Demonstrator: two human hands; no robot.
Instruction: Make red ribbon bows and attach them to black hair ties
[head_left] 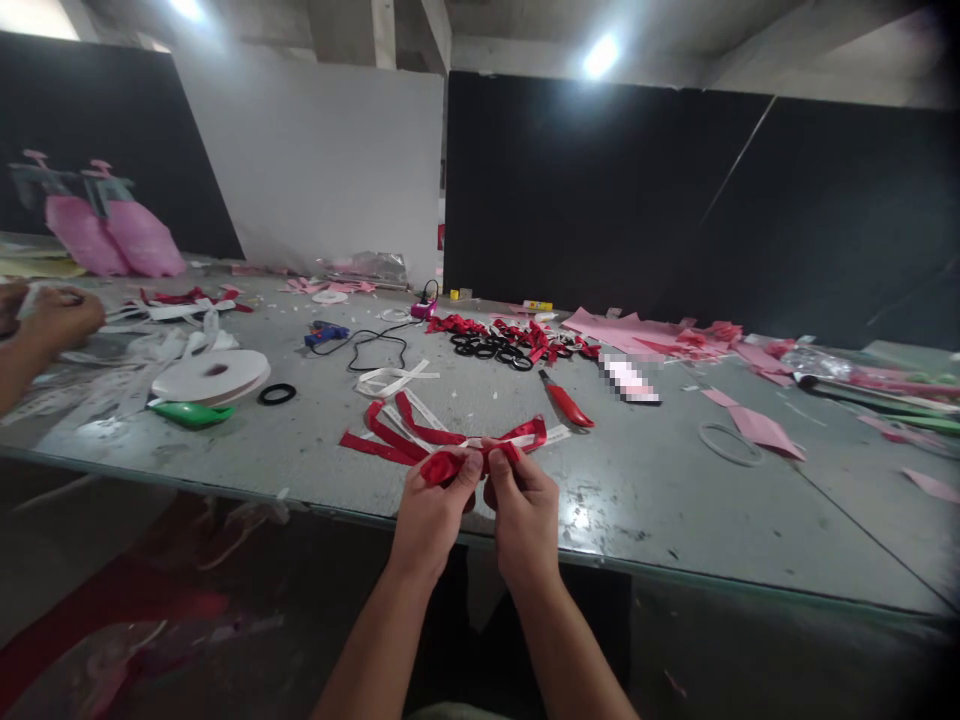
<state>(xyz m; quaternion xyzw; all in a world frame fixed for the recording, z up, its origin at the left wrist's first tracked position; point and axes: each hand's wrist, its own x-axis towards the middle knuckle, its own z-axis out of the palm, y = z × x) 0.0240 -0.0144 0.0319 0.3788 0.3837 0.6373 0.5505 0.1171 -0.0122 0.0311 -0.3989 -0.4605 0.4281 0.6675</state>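
Close in, both hands meet at the near edge of the table (pixel 645 500). The left hand (pixel 431 510) has its grip pinched shut on a folded red ribbon piece (pixel 444 464), thumb on top, and the right hand (pixel 523 505) clamps the same piece from the other side, fingertips pressed together so the fold stays gathered between them. It sits just above the table edge, close to the body, where both thumbs can work it.

Just behind the hands, loose red ribbon strips (pixel 390 437) and a white strip lie fanned out within easy reach. To the right of those, a red-handled cutter (pixel 567 404) lies flat, blade end pointing away.

Further left, a big spool of white tape (pixel 211 375), a green object (pixel 191 412) tucked against it and a black ring (pixel 277 394). Mid-table, a cluster of black rings (pixel 491 349) mixed with red bows, looking like stock kept together. A blue glue gun (pixel 324 333) trails its black cord. Pink paper scraps (pixel 637 333) spread off right.

Far left, another person's hand (pixel 56 318) rests on white ribbon.

No writing is readable anywhere; one small item is blurred out.
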